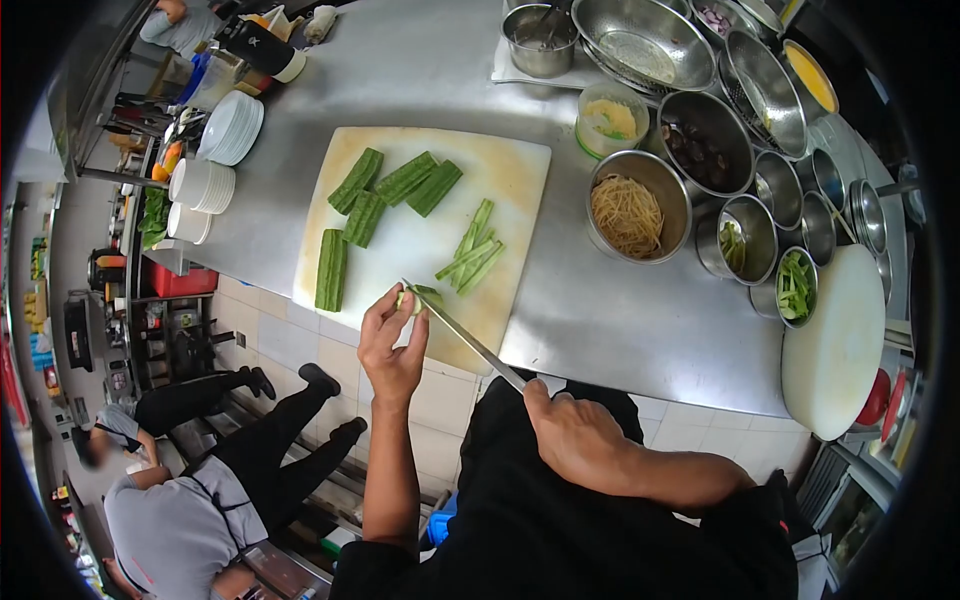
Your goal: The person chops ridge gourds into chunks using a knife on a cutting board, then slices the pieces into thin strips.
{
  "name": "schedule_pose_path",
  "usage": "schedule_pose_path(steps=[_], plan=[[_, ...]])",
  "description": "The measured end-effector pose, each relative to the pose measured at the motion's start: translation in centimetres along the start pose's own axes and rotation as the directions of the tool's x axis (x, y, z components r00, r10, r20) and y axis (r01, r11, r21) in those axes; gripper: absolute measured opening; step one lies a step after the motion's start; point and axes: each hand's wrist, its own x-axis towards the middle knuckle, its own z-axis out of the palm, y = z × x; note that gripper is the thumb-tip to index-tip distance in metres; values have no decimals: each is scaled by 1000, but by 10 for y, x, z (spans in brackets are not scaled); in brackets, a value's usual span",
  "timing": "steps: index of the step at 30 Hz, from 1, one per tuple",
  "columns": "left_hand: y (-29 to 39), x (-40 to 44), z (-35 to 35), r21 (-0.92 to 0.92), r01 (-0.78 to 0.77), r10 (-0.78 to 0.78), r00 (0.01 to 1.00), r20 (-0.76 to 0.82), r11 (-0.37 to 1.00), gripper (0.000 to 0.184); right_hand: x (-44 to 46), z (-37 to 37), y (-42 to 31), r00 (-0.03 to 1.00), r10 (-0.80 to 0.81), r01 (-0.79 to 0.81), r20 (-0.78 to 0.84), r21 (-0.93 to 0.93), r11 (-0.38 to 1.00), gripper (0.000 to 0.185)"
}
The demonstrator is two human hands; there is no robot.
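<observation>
My left hand (393,345) is closed on a small green vegetable piece (408,302) at the near edge of the white cutting board (390,262). My right hand (577,437) grips the handle of a knife (465,335); its blade points up and left, with the tip beside the piece in my left hand. Several thick ridged green vegetable pieces (332,270) lie on the left and upper part of the board. A few thin green strips (470,255) lie together on its right side.
Metal bowls stand at the right, one with yellowish shreds (627,215), another with cut greens (795,285). A round white board (833,340) is at the right edge. Stacked white bowls (202,185) and a black bottle (262,50) are at the left. Co-workers (185,520) are at the lower left.
</observation>
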Motion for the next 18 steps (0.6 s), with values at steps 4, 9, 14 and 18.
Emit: schedule_pose_path(steps=[4, 9, 14, 18], plan=[[-5, -2, 1, -13, 2, -2, 1000, -5, 1000, 36, 9, 0, 1, 1000, 4, -4, -3, 14, 1000, 35], [-6, -1, 0, -6, -16, 16, 1000, 11, 1000, 36, 22, 1, 4, 999, 25, -27, 31, 54, 998, 31], [-7, -1, 0, -14, -17, 17, 1000, 7, 1000, 37, 31, 0, 9, 999, -14, 11, 38, 58, 998, 21], [-8, -1, 1, -21, -28, 28, 1000, 4, 999, 37, 37, 2, 11, 998, 7, -13, 64, 95, 995, 17]])
